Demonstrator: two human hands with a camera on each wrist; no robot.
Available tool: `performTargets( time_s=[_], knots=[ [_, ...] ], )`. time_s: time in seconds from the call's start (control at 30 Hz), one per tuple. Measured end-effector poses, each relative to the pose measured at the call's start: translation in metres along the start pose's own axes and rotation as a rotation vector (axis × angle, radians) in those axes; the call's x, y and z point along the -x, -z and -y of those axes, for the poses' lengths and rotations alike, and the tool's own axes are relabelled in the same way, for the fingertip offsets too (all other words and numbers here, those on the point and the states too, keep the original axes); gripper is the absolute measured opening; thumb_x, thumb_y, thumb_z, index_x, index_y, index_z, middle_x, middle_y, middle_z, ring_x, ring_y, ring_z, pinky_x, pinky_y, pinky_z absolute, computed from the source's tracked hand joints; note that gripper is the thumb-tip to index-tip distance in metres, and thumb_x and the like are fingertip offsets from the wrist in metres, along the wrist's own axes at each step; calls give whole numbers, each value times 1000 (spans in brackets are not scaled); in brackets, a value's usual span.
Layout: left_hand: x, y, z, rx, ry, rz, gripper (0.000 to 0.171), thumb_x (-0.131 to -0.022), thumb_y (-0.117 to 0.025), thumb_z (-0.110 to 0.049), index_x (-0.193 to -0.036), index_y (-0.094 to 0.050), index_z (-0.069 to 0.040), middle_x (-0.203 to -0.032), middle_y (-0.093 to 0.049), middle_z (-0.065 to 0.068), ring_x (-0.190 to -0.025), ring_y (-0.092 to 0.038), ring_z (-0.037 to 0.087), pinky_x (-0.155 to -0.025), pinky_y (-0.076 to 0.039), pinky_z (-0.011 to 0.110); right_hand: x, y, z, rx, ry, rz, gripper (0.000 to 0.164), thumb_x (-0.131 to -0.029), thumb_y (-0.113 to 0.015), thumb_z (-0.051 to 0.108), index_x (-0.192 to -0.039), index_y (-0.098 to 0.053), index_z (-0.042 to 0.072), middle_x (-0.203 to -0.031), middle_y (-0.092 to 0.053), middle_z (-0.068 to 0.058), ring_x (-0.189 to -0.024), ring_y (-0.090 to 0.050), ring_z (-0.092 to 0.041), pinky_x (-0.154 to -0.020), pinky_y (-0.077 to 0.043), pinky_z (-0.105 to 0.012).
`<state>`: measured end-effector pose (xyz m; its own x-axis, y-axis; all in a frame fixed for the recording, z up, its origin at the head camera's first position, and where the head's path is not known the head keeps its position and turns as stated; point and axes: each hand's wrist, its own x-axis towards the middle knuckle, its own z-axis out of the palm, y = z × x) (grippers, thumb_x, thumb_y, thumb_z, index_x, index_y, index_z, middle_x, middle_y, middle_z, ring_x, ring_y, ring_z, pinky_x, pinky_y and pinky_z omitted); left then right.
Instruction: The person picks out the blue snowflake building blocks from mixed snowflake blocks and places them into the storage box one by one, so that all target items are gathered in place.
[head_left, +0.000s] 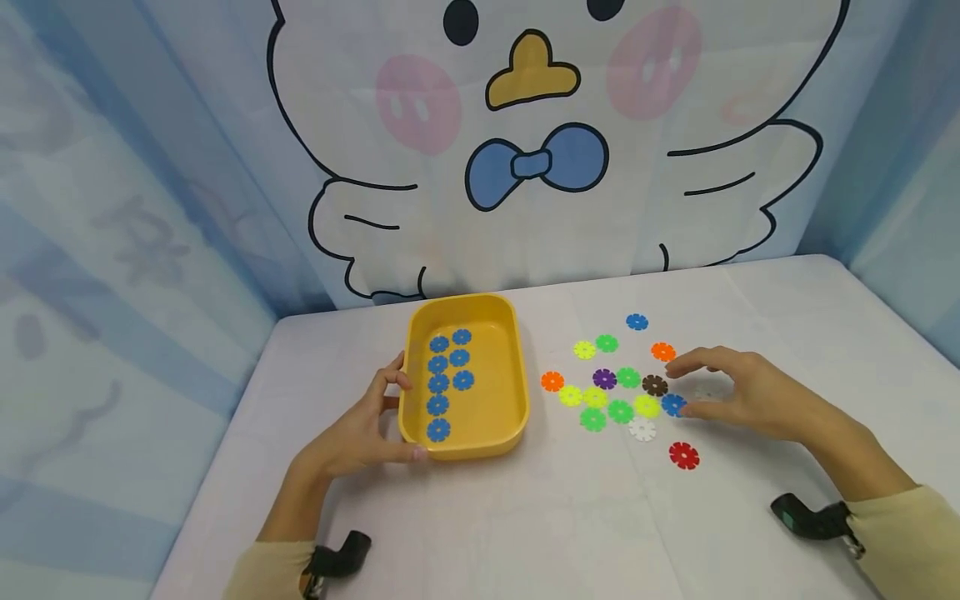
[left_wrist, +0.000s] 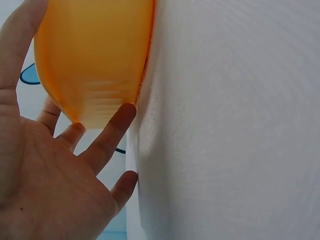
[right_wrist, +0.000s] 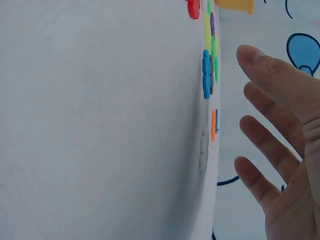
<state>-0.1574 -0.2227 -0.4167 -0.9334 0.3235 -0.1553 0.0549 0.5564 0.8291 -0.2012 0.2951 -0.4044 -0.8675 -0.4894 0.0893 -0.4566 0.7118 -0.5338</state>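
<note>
A yellow plastic tray point(head_left: 501, 392) stands on the table, with several blue notched snowflake discs point(head_left: 438, 406) in two columns in its left half. My left hand point(head_left: 367, 421) holds the tray at its left side, thumb by the near corner and fingers at the left rim. In the left wrist view, fingertips touch the tray's outer wall point(left_wrist: 95, 60). Over the right of the loose discs hovers my right hand point(head_left: 750, 396), fingers apart with nothing between them. Its thumb is close to a blue snowflake disc point(head_left: 673, 405); a brown disc point(head_left: 655, 385) lies beside that.
Loose discs lie right of the tray, among them orange point(head_left: 552, 382), purple point(head_left: 604, 379), green point(head_left: 593, 419), yellow point(head_left: 647, 407), white point(head_left: 642, 429) and red point(head_left: 684, 456). Another blue disc point(head_left: 637, 322) lies farthest back. A printed cloth point(head_left: 540, 242) hangs behind the white table point(head_left: 525, 525).
</note>
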Motion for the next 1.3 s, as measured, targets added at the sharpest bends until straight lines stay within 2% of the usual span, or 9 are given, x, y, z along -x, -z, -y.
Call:
performTargets(
  time_s=[0.3, 0.57, 0.8, 1.1, 1.3],
  knots=[
    [0, -1, 1, 5, 0, -4, 86, -71, -94, -40, -128, -31, -26, -174, 0, -5, -128, -50, 31, -107, -47, 53, 2, -7, -12, 5, 38, -23, 57, -79, -90, 35, -128, -66, 20, -120, -72, 6, -122, -58, -28, -98, -47, -67],
    [1, -3, 0, 10, -9, -2, 86, -72, -94, -39, -128, -30, -25, -174, 0, -4, -127, -50, 32, -109, -45, 53, 7, -12, -23, -2, 2, -20, 59, -78, -90, 38, -129, -65, 22, -119, -73, 7, -124, -54, -27, -103, -42, -67],
    [0, -2, 0, 4, -18, 2, 86, -73, -93, -39, -128, -30, -23, -174, 0, -4, -128, -50, 32, -109, -44, 56, 6, -14, -27, 10, 34, -32, 59, -77, -90, 39, -128, -65, 24, -112, -73, 14, -121, -54, -17, -102, -42, -65],
    [0, -1, 0, 4, -5, -1, 86, -72, -94, -40, -128, -30, -25, -173, 0, -6, -128, -49, 32, -108, -46, 54, 5, -16, -26, 8, 41, -40, 55, -78, -90, 36, -126, -66, 25, -109, -74, 15, -119, -56, -23, -100, -44, -66],
    [-1, -2, 0, -1, -4, -6, 86, -72, -94, -41, -127, -30, -25, -174, 0, -6, -128, -48, 32, -109, -45, 56, 5, -18, -26, 17, 59, -44, 51, -80, -89, 33, -125, -66, 27, -106, -73, 20, -115, -58, -11, -100, -44, -60]
  ],
)
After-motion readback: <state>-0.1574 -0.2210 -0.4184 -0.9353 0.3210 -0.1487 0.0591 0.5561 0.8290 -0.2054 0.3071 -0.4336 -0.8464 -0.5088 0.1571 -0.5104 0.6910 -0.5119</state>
